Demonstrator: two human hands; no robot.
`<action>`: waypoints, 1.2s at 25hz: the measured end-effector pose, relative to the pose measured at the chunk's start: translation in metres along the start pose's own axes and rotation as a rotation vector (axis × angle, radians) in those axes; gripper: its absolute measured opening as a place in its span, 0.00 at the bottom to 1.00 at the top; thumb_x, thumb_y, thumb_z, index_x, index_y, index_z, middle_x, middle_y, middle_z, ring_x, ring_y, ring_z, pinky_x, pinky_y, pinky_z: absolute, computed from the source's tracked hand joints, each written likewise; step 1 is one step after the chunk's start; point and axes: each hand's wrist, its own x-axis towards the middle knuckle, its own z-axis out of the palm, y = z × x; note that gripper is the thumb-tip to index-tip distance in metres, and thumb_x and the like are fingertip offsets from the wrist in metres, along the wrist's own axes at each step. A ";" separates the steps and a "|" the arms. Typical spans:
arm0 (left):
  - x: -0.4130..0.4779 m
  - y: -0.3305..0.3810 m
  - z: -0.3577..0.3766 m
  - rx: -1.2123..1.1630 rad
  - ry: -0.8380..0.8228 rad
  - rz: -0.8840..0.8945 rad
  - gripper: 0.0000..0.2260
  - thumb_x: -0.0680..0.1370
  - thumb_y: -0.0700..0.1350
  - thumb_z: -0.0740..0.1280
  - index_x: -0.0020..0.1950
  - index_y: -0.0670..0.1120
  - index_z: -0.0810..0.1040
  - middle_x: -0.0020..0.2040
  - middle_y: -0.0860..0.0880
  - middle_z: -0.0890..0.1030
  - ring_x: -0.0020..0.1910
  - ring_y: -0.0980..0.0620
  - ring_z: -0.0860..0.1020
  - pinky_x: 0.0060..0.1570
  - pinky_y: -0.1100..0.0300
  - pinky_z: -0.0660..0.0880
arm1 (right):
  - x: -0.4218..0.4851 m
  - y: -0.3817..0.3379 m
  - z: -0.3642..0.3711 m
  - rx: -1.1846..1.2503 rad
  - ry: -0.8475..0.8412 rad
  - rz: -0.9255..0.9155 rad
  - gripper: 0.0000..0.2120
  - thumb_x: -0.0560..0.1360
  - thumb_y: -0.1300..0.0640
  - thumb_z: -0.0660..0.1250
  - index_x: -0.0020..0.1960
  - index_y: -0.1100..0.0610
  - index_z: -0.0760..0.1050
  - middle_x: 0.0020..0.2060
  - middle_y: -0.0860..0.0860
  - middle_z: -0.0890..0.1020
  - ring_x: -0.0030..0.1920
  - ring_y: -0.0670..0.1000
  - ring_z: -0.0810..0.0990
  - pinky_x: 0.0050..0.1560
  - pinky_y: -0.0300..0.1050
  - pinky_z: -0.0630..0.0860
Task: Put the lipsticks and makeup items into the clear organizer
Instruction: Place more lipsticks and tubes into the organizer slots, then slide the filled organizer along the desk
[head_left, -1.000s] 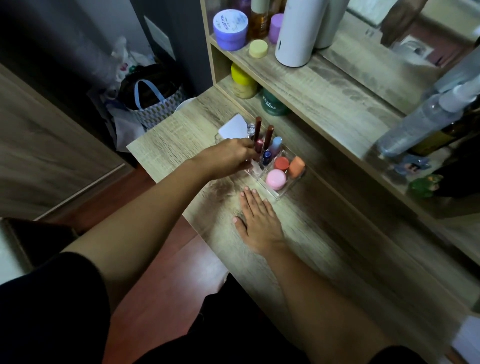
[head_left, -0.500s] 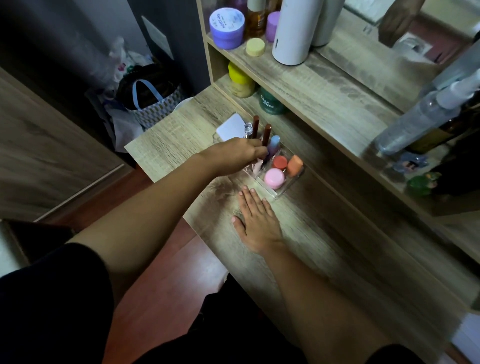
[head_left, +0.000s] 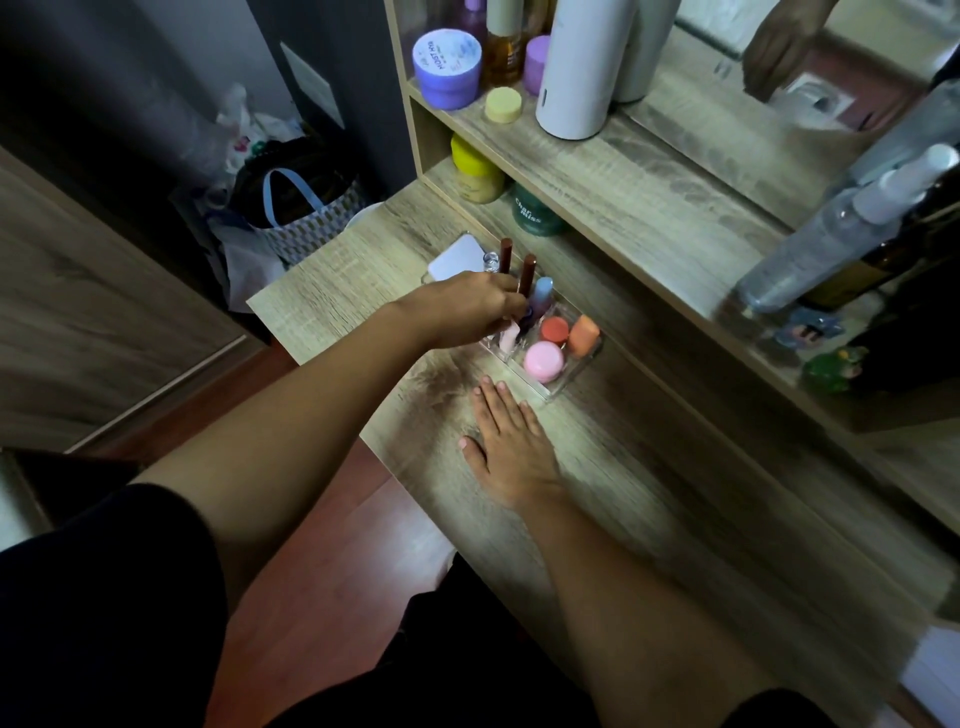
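Wood-grain desk (head_left: 675, 467), near its far left corner: your left hand (head_left: 462, 306) pinches a pale pink tube (head_left: 508, 336) into the clear organizer (head_left: 566, 382), beside upright lipsticks (head_left: 525, 273) and round pink and orange pots. Your right hand (head_left: 511, 441) lies flat and open beside it.

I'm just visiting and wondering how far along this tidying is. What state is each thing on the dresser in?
Clear plastic organizer: upright on the desk, partly filled.
Two dark red lipstick tubes: standing upright in the organizer.
Round pink jar: in a front compartment, lid on.
Left hand: fingers pinched over the organizer's slots.
Right hand: flat on the desk, holding nothing.
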 end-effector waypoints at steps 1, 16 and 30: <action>-0.001 0.000 0.000 -0.005 -0.002 -0.019 0.14 0.77 0.39 0.62 0.62 0.39 0.74 0.61 0.39 0.76 0.58 0.40 0.76 0.54 0.50 0.72 | 0.001 -0.001 -0.002 0.012 -0.009 0.002 0.30 0.79 0.45 0.52 0.76 0.56 0.50 0.77 0.51 0.52 0.77 0.51 0.48 0.76 0.52 0.50; -0.050 -0.037 0.038 -0.401 0.424 -0.796 0.15 0.76 0.39 0.61 0.61 0.34 0.74 0.58 0.33 0.79 0.56 0.37 0.78 0.56 0.50 0.73 | 0.003 -0.033 -0.040 0.366 0.394 0.927 0.28 0.68 0.49 0.70 0.61 0.62 0.65 0.62 0.60 0.71 0.63 0.59 0.70 0.59 0.52 0.71; -0.022 -0.057 0.052 -0.785 0.163 -0.861 0.26 0.73 0.35 0.60 0.71 0.44 0.64 0.65 0.36 0.75 0.64 0.37 0.72 0.63 0.46 0.71 | 0.036 -0.011 -0.043 0.761 0.590 0.863 0.47 0.66 0.61 0.76 0.76 0.60 0.51 0.69 0.63 0.70 0.67 0.61 0.71 0.65 0.41 0.62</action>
